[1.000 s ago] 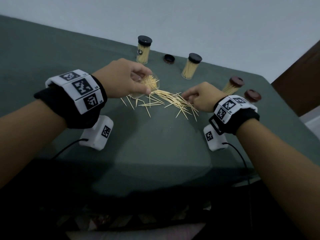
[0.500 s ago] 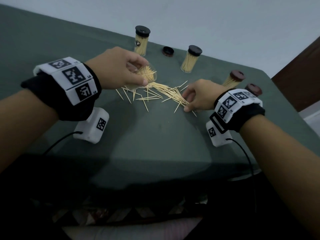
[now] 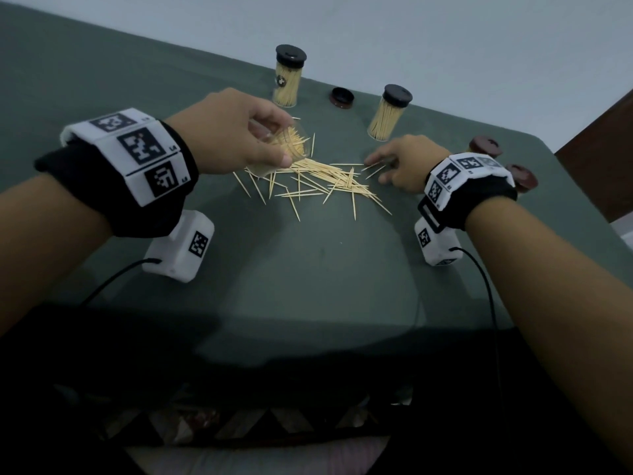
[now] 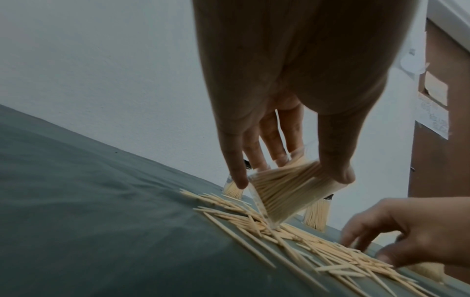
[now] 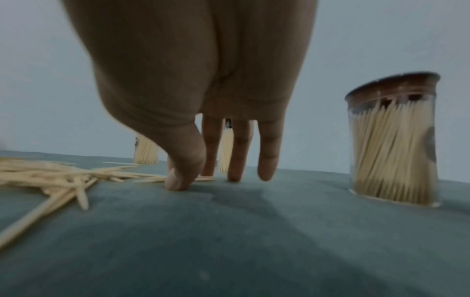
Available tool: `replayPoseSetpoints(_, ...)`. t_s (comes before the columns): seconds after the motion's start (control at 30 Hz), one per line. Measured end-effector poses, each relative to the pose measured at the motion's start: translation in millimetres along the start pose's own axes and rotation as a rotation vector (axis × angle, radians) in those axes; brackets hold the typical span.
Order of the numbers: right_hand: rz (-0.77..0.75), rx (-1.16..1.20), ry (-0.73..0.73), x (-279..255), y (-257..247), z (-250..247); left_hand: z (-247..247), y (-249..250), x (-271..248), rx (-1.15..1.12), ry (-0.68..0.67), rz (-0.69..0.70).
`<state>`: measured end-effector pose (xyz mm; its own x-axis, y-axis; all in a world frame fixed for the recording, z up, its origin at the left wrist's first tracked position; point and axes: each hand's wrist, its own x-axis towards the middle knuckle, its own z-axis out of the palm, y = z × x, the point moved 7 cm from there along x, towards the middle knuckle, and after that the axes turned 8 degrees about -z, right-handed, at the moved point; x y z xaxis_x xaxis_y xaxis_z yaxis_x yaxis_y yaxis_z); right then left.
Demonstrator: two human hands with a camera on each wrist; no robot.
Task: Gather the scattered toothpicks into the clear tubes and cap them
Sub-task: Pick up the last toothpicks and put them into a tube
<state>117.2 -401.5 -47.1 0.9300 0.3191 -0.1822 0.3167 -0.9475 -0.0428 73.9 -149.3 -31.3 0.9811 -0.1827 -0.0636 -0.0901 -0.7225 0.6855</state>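
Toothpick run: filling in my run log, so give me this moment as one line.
left hand: holds tilted open tube | right hand: fingertips at loose toothpicks | capped tubes: upright | stage: gathering

right hand (image 3: 407,162): uncurled since a second ago, fingers (image 5: 239,156) now spread at pile's far-right edge | toothpicks (image 3: 322,181): strewn wider toward the near side | left hand (image 3: 236,132): tube (image 3: 287,149) tipped further

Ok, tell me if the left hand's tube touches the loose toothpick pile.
Touching: the left wrist view shows the tilted clear tube with its lower corner in the loose toothpicks.
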Motion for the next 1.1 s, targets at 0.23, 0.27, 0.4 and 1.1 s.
replayPoseSetpoints(0.23,0.025,0.084,0.046,-1,-2,-1,-1,-1,-1,0.016,0.005,-0.012)
replayPoseSetpoints(0.27,0.004,0.098,0.041,-4,-5,-1,-1,-1,-1,0.017,0.003,-0.011)
replayPoseSetpoints(0.4,-0.004,0.082,-0.077,-21,-14,3,-1,-1,-1,0.022,-0.003,-0.016)
replayPoseSetpoints(1.1,-0.237,0.188,0.210,-5,-96,-15,-19,-6,1,-0.035,0.044,-0.031)
